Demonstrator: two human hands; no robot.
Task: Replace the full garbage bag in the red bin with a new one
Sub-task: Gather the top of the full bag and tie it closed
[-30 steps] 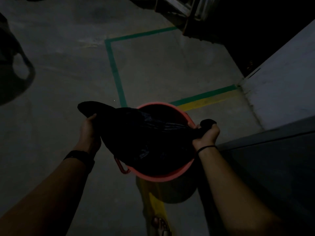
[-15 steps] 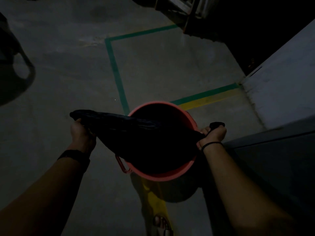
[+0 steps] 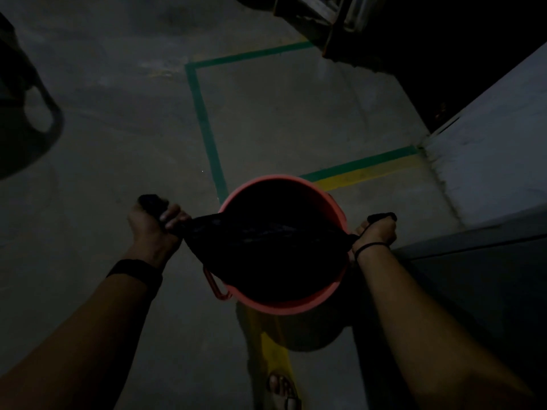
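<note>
The red bin stands on the dim concrete floor, seen from above, with a small handle on its near-left side. A black garbage bag is stretched across its mouth and hangs down into it. My left hand grips the bag's left edge, just outside the bin's left rim. My right hand grips the bag's right edge at the bin's right rim. The bin's inside behind the bag is too dark to read.
Green and yellow floor lines run around the bin. A grey wall or cabinet rises on the right. A dark object sits at the far left. My sandalled foot shows below the bin.
Both hands have drawn the bag's edges lower and tighter across the bin's mouth. The left hand moved right, toward the rim; the bag's bulge has flattened.
</note>
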